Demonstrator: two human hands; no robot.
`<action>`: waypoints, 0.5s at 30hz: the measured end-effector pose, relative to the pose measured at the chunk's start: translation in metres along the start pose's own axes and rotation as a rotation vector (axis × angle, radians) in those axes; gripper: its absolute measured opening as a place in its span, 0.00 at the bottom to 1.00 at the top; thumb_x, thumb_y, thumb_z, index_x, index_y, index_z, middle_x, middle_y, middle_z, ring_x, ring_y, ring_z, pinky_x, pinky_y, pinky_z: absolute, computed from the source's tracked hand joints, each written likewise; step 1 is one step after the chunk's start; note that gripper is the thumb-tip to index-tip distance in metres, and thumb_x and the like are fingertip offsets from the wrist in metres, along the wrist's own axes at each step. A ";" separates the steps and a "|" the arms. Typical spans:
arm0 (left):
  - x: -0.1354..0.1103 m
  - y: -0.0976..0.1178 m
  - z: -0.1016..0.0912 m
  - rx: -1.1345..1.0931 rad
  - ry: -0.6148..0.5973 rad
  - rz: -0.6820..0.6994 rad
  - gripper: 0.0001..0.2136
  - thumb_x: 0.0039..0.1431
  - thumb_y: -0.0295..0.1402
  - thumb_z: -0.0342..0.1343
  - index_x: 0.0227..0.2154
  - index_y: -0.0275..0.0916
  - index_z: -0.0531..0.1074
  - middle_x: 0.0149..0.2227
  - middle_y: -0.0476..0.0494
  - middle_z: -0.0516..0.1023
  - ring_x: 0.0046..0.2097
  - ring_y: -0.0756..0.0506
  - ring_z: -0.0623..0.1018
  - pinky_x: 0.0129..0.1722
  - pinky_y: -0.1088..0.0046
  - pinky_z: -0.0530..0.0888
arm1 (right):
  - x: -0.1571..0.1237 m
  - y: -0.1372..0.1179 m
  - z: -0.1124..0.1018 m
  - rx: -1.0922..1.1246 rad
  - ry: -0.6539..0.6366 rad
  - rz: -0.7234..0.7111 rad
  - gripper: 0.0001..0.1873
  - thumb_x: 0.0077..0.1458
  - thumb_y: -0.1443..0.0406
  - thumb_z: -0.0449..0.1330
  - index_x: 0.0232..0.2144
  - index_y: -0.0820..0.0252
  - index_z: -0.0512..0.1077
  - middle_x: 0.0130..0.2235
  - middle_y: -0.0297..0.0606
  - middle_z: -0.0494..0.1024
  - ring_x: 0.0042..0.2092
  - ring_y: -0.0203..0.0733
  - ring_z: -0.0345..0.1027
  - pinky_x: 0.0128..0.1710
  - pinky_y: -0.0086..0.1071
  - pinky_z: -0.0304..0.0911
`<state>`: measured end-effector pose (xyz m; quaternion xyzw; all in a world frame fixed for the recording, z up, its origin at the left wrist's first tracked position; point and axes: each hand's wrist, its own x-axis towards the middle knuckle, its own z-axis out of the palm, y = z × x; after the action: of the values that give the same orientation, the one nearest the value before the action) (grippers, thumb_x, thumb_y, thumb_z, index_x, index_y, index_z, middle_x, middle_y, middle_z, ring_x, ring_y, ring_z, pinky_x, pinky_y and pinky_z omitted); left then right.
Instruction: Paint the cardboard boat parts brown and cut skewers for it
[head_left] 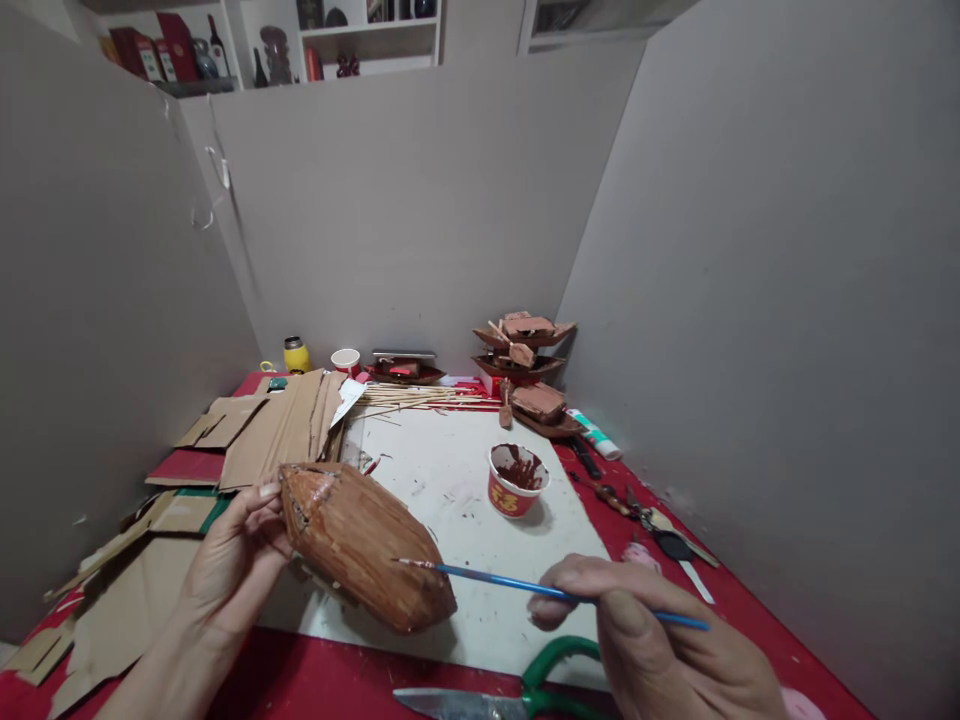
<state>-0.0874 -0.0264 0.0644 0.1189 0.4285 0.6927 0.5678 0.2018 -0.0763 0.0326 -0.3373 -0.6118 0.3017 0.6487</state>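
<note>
My left hand (244,545) grips one pointed end of a brown model boat hull (367,540), tilted with its painted underside facing me. Between the thumb and fingers of my right hand (652,625) is a thin blue paintbrush (510,580). Its bristle tip reaches the middle of the hull and appears to touch the surface. Beyond the hull stands a red and white paper cup (516,492), its inner wall smeared with dark brown paint. Green-handled scissors (559,665) lie beneath and beside my right hand, partly hidden by it.
Cut cardboard pieces (277,430) are heaped on the left. Thin wooden sticks (427,397) lie at the back, near finished-looking model boats (525,345). Several tools (660,530) and a white-green tube (596,435) line the right side. Grey partitions (420,220) enclose the red-covered table.
</note>
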 end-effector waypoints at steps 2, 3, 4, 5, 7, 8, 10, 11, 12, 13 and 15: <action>0.000 0.000 0.000 0.000 -0.012 -0.013 0.05 0.46 0.20 0.59 0.26 0.34 0.75 0.25 0.46 0.78 0.24 0.50 0.76 0.23 0.76 0.77 | 0.001 0.001 0.000 -0.029 -0.014 0.018 0.09 0.66 0.59 0.61 0.38 0.50 0.82 0.29 0.36 0.84 0.31 0.41 0.82 0.32 0.29 0.79; 0.000 -0.001 0.001 0.000 -0.014 -0.013 0.05 0.46 0.20 0.59 0.25 0.34 0.76 0.25 0.46 0.78 0.24 0.50 0.76 0.22 0.76 0.77 | 0.002 0.001 0.000 -0.038 -0.003 0.020 0.09 0.66 0.59 0.61 0.38 0.50 0.82 0.29 0.36 0.84 0.30 0.42 0.82 0.32 0.30 0.79; -0.001 -0.001 0.001 0.000 -0.012 -0.011 0.05 0.46 0.20 0.59 0.25 0.33 0.76 0.26 0.46 0.78 0.24 0.50 0.76 0.22 0.77 0.76 | 0.002 0.001 0.000 -0.043 0.018 0.018 0.09 0.66 0.59 0.61 0.38 0.50 0.82 0.29 0.36 0.85 0.30 0.42 0.82 0.32 0.30 0.79; -0.001 -0.001 0.002 -0.002 -0.009 -0.008 0.05 0.46 0.20 0.59 0.25 0.33 0.76 0.26 0.46 0.78 0.24 0.50 0.75 0.22 0.77 0.76 | 0.002 0.002 0.000 -0.044 0.036 0.016 0.09 0.65 0.59 0.61 0.38 0.50 0.82 0.29 0.36 0.85 0.29 0.42 0.82 0.31 0.30 0.79; -0.002 -0.001 0.002 -0.019 0.006 0.001 0.05 0.45 0.19 0.59 0.26 0.33 0.76 0.26 0.46 0.78 0.24 0.51 0.75 0.22 0.78 0.76 | 0.002 0.001 0.000 -0.040 0.035 0.018 0.10 0.65 0.58 0.62 0.37 0.52 0.82 0.28 0.37 0.84 0.28 0.42 0.81 0.31 0.31 0.79; -0.002 -0.001 0.003 -0.027 0.011 -0.001 0.05 0.45 0.19 0.59 0.26 0.33 0.76 0.26 0.47 0.78 0.24 0.51 0.75 0.23 0.78 0.76 | 0.002 0.001 0.000 -0.039 0.014 0.022 0.10 0.64 0.57 0.62 0.36 0.52 0.82 0.28 0.37 0.84 0.29 0.43 0.82 0.31 0.31 0.79; -0.002 -0.001 0.003 -0.035 0.008 -0.005 0.06 0.44 0.19 0.59 0.26 0.33 0.76 0.26 0.47 0.78 0.24 0.51 0.75 0.23 0.78 0.76 | 0.002 0.000 0.000 -0.039 -0.012 0.021 0.10 0.64 0.57 0.62 0.37 0.52 0.82 0.28 0.38 0.84 0.30 0.44 0.82 0.31 0.32 0.79; -0.002 -0.001 0.002 -0.033 0.005 -0.005 0.06 0.44 0.19 0.59 0.26 0.34 0.76 0.26 0.47 0.78 0.24 0.51 0.76 0.23 0.77 0.77 | 0.002 0.000 0.000 -0.042 -0.010 0.020 0.10 0.64 0.58 0.62 0.37 0.52 0.82 0.28 0.38 0.85 0.30 0.45 0.82 0.31 0.32 0.79; -0.002 -0.002 0.002 -0.029 0.002 -0.004 0.06 0.44 0.19 0.60 0.26 0.34 0.76 0.26 0.47 0.78 0.24 0.50 0.76 0.23 0.77 0.77 | 0.002 0.000 0.000 -0.044 -0.002 0.018 0.09 0.65 0.58 0.62 0.38 0.51 0.82 0.28 0.37 0.85 0.30 0.45 0.83 0.31 0.32 0.79; -0.002 -0.002 0.002 -0.026 -0.002 0.000 0.06 0.44 0.19 0.60 0.25 0.34 0.76 0.26 0.47 0.78 0.24 0.50 0.76 0.23 0.77 0.77 | 0.002 0.000 0.000 -0.046 0.000 0.017 0.09 0.65 0.59 0.61 0.38 0.51 0.82 0.29 0.37 0.85 0.31 0.44 0.83 0.32 0.32 0.79; -0.002 -0.002 0.002 -0.024 -0.003 0.010 0.06 0.45 0.19 0.60 0.24 0.35 0.76 0.25 0.48 0.77 0.25 0.51 0.76 0.22 0.79 0.75 | 0.002 0.001 -0.001 -0.050 -0.027 0.006 0.09 0.66 0.60 0.61 0.40 0.50 0.82 0.29 0.37 0.85 0.31 0.44 0.83 0.32 0.31 0.79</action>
<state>-0.0843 -0.0272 0.0642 0.1152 0.4190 0.7004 0.5662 0.2025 -0.0745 0.0328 -0.3513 -0.6269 0.2930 0.6307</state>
